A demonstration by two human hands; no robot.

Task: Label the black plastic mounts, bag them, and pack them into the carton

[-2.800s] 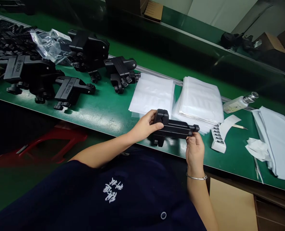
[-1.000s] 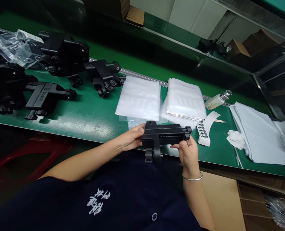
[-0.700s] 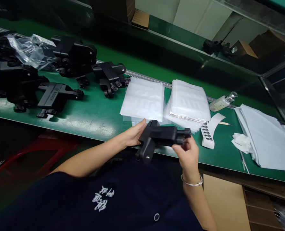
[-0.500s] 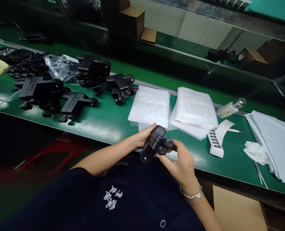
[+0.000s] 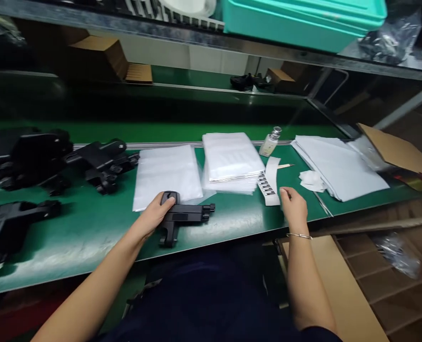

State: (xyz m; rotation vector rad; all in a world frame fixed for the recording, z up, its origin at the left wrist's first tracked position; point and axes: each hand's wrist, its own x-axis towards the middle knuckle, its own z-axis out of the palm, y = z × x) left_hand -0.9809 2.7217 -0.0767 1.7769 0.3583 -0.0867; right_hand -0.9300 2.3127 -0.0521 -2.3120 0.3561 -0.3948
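Note:
My left hand point(image 5: 155, 213) is closed around one end of a black plastic bracket point(image 5: 187, 213), thumb on top, at the front part of the green table. The bracket has a T-like shape, with small knobs at its right end. Further right, my right hand point(image 5: 294, 208) is curled with its fingertips together, beside a strip of printed labels point(image 5: 272, 180). Whether anything is between those fingertips cannot be made out. Just behind the bracket lie a flat white plastic bag pile point(image 5: 168, 171) and a thicker stack of bags point(image 5: 230, 159).
More black brackets point(image 5: 102, 164) lie on the left. A small bottle point(image 5: 270, 142), crumpled white paper point(image 5: 311, 180), tweezers point(image 5: 323, 204) and white sheets point(image 5: 339, 166) are on the right. Overhead runs a shelf with a turquoise box point(image 5: 296, 23). A carton point(image 5: 378, 280) stands below the table edge.
The bracket has gone from both hands to my left hand only, turned and lowered to the table. My right hand has moved right to the label strip. The view has swung right.

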